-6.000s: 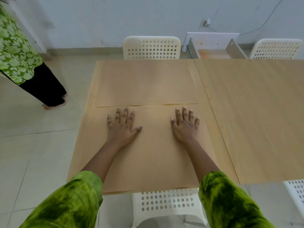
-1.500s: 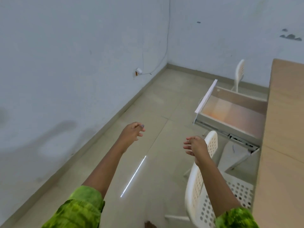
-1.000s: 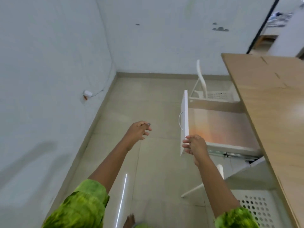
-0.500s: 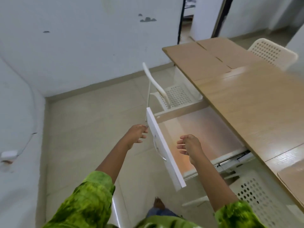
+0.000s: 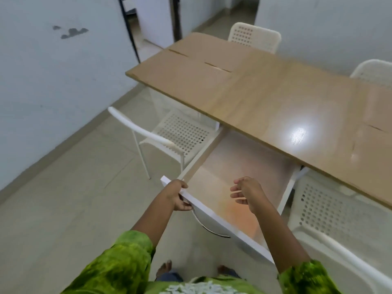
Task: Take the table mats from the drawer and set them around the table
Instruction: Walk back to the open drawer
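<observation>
A white drawer [image 5: 222, 221] stands pulled out from under the wooden table [image 5: 265, 107]. Its pale inside [image 5: 239, 162] shows an orange glow near the front; I cannot tell whether a mat lies in it. My left hand [image 5: 177, 197] grips the top edge of the drawer front near its left corner. My right hand [image 5: 248, 193] hovers over the drawer's inside, fingers apart and holding nothing. Tan mats lie flat on the table at the far left end [image 5: 191, 66] and at the right edge [image 5: 377, 111].
White perforated chairs stand around the table: one [image 5: 180, 132] left of the drawer, one [image 5: 331, 213] right of it, and two on the far side [image 5: 252, 36] [image 5: 373, 71]. A curved metal handle [image 5: 203, 223] hangs on the drawer front. My feet are on the tiled floor below.
I have walked from the table end round to the open drawer. My left hand has taken hold of the drawer front's edge, and my right hand has come over the drawer's inside.
</observation>
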Tool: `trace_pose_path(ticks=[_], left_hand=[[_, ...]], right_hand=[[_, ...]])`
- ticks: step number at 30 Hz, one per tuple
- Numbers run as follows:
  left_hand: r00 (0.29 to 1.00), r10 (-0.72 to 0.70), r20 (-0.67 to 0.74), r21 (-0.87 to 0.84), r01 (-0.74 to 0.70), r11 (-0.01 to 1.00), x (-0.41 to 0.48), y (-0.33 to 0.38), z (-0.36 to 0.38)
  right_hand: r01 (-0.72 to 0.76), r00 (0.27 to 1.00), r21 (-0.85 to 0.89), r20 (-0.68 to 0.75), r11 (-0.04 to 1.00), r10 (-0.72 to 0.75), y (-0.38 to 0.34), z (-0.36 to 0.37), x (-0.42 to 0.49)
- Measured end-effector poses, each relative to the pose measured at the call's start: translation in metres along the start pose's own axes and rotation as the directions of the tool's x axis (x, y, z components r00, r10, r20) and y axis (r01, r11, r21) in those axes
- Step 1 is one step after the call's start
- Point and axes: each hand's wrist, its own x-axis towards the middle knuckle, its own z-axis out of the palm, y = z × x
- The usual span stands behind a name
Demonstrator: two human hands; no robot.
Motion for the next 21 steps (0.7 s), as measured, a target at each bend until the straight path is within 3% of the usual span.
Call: trace_pose_path(ticks=[6, 10, 12, 15, 21], left_hand=[[0.983, 0.004, 0.184, -0.061, 0.007, 0.998, 0.004, 0.022, -0.001], [0.977, 0.051, 0.205, 0.008, -0.053, 0.999, 0.018, 0.025, 0.011], [0.976, 0.081, 0.202, 0.02, -0.086, 0.996, 0.026, 0.03, 0.018], [0.97, 0.105, 0.221, 0.017, -0.112, 0.994, 0.032, 0.038, 0.031], [0.954, 0.154, 0.257, 0.044, -0.171, 0.984, 0.035, 0.062, 0.06]], right_hand=[[-0.192, 0.978, 0.063, -0.07, 0.979, 0.196, 0.029, 0.022, -0.028], [-0.343, 0.931, 0.139, -0.081, 0.929, 0.356, 0.057, 0.034, -0.047], [-0.27, 0.938, 0.357, -0.114, 0.894, 0.329, 0.067, 0.038, -0.046], [-0.034, 0.954, 0.741, -0.176, 0.671, 0.243, 0.07, 0.035, -0.034], [0.141, 0.949, 0.933, -0.222, 0.33, 0.225, 0.047, 0.018, 0.005]])
